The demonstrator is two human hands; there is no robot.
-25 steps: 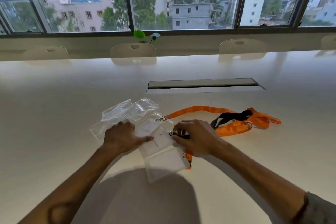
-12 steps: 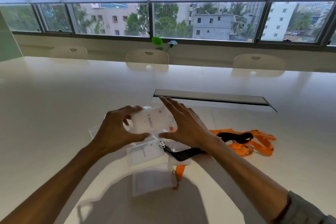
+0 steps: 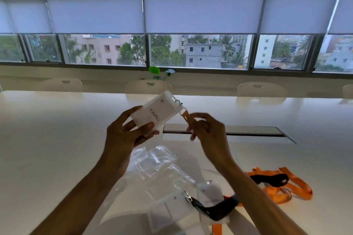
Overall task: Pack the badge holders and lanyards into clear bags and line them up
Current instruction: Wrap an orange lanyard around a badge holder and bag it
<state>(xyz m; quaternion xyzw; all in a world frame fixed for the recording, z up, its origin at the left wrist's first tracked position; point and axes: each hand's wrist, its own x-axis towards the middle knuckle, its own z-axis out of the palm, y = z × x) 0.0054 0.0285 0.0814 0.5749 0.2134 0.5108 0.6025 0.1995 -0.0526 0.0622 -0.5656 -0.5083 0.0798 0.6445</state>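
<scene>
Both hands work mid-frame: the left hand [image 3: 122,135] grips the badge holder [image 3: 156,112]; the right hand [image 3: 208,131] pinches its orange lanyard [image 3: 186,115], best gathered short before bagging.

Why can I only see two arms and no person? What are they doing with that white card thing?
The camera sits on the person's head and looks forward and down, so you see just their own arms, as if you looked through their eyes.

The left hand holds a frosted white plastic badge holder up in the air. The right hand pinches the orange fabric lanyard strap that is clipped to its top corner.

Below them is a big white table. On it lie crinkly clear plastic bags, two more white badge holders, one with a black strap clipped on, and a tangle of orange and black lanyards to the right.

Across the table stand pale chairs, and behind them wide windows show buildings and trees outside.
</scene>
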